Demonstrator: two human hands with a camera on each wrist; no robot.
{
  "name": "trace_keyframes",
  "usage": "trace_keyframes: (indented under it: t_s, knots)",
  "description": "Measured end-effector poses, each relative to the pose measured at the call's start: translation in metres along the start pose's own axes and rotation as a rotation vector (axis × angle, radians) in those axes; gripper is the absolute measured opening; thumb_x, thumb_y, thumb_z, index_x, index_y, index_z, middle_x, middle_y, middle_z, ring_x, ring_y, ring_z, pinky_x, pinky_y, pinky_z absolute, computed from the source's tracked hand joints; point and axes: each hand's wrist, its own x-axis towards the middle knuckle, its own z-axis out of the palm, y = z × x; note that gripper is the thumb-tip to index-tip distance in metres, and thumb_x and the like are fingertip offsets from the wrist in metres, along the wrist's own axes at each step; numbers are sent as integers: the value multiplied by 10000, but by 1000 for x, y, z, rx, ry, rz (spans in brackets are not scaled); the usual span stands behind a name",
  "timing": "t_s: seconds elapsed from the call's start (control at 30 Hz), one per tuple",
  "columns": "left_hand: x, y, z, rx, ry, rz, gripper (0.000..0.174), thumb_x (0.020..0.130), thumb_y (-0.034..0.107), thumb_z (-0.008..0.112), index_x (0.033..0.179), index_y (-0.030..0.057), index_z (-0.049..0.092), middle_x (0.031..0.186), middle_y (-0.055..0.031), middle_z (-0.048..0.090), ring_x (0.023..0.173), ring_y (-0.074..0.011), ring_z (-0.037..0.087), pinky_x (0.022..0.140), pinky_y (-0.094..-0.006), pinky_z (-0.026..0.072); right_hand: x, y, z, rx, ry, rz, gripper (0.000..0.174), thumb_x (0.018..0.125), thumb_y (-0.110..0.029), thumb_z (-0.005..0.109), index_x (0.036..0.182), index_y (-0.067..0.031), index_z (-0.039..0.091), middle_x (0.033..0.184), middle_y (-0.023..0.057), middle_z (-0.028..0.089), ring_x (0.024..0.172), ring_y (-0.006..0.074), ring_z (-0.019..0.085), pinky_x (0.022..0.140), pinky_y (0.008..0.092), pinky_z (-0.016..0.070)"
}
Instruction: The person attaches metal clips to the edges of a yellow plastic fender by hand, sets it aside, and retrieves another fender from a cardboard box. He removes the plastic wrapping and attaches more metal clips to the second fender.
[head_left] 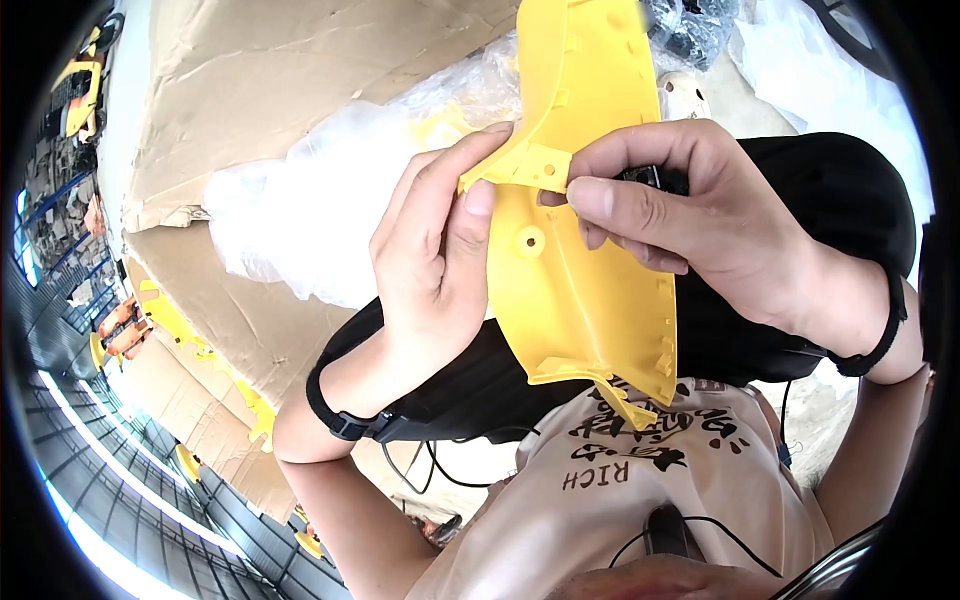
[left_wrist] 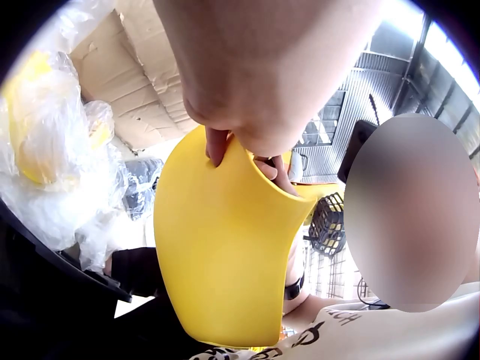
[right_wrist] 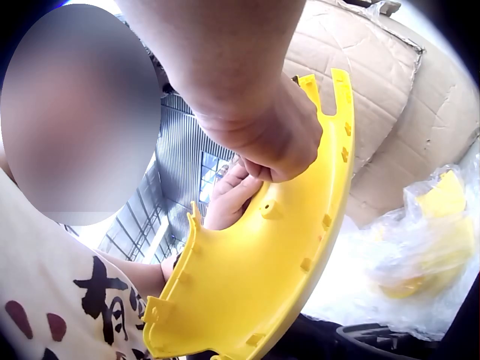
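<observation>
A curved yellow plastic panel (head_left: 585, 310), its hollow side with clips and a round screw post up, lies across the lap in the head view. My left hand (head_left: 430, 245) grips its left edge, thumb on the inner side by a tab with small holes (head_left: 540, 167). My right hand (head_left: 700, 205) pinches the tab's right end between thumb and index finger, its other fingers curled below. A small black piece (head_left: 655, 178) shows in the crook of that hand; its kind is unclear. The smooth outer side of the panel (left_wrist: 225, 255) fills the left wrist view.
Cardboard sheets (head_left: 300, 60) spread beyond the lap. Plastic-wrapped parts (head_left: 320, 200) lie on them to the left, some yellow inside. Clear wrap with dark contents (head_left: 690, 30) is at the top. Black-clad legs (head_left: 830, 190) sit under the panel, and a thin cable (head_left: 430, 470) hangs near the left forearm.
</observation>
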Motion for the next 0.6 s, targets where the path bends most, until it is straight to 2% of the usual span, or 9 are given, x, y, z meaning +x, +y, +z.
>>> trace_keyframes:
  t_s: [0.13, 0.2, 0.33, 0.4, 0.5, 0.57, 0.6]
  knots:
    - [2, 0, 4, -128, 47, -69, 284, 1036, 133, 499, 1267, -14, 573, 1038, -82, 629, 886, -123, 602, 788, -234, 476, -1, -3, -3, -63, 39, -2, 258, 974, -258, 638, 1049, -16, 690, 767, -12, 614, 589, 12, 448, 494, 164, 313]
    - [5, 11, 4, -257, 49, -285, 318, 1054, 173, 471, 1303, -10, 543, 1031, -53, 629, 876, -89, 579, 794, -225, 471, -2, -4, -5, -82, 66, -22, 258, 974, -259, 637, 1046, -18, 694, 760, -17, 608, 585, 12, 440, 491, 164, 304]
    - [6, -1, 3, -367, 8, -421, 325, 1065, 213, 450, 1294, -4, 528, 1018, -28, 629, 882, -53, 564, 786, -211, 471, 0, 1, -9, -15, 148, -80, 252, 983, -259, 622, 1053, -26, 688, 756, -24, 602, 560, 5, 408, 479, 165, 286]
    - [6, -6, 6, -628, 68, -525, 308, 1067, 243, 449, 1245, 6, 536, 1012, -20, 627, 875, -32, 557, 773, -203, 470, 0, 1, -11, -6, 193, -124, 251, 988, -259, 615, 1055, -27, 686, 751, -27, 597, 550, 3, 396, 476, 166, 280]
    - [9, -1, 4, -683, 97, -612, 302, 1069, 274, 443, 1201, 20, 541, 1017, -11, 623, 870, -17, 555, 751, -204, 475, 1, -2, -18, -31, 270, -139, 249, 993, -255, 607, 1052, -25, 681, 742, -32, 579, 543, 1, 383, 472, 166, 273]
    - [7, -4, 5, -714, 132, -648, 320, 1067, 285, 444, 1217, 20, 540, 1045, -21, 631, 892, -34, 578, 764, -214, 489, -1, -2, -23, -26, 269, -35, 252, 992, -261, 610, 1051, -26, 679, 732, -33, 562, 549, 2, 387, 471, 163, 267]
    - [6, -5, 5, -741, 163, -690, 338, 1066, 297, 444, 1233, 20, 540, 1073, -32, 640, 914, -51, 601, 777, -224, 502, -3, -4, -26, 16, 241, -5, 255, 978, -230, 628, 1065, 4, 681, 780, -12, 599, 603, 5, 435, 492, 163, 315]
